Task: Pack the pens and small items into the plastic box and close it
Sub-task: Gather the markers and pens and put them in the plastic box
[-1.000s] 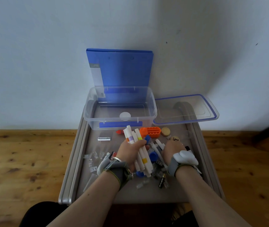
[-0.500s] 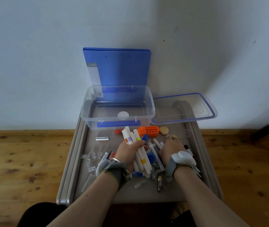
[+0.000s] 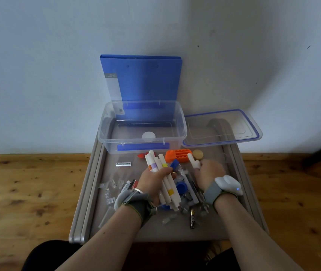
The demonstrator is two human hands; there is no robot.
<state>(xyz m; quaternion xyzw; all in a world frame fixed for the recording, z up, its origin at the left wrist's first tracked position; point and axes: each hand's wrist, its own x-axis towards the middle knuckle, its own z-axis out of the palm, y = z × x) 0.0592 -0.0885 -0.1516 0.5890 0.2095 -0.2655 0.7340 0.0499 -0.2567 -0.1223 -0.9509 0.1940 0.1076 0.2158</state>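
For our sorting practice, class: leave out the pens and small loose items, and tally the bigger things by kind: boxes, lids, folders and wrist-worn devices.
Plastic box: 1
Clear lid: 1
Blue folder: 1
Wrist devices: 2, left wrist device, right wrist device
Total: 5

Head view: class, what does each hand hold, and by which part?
The left hand grips a bundle of white pens around their middle. The right hand pinches one white pen by its lower end.
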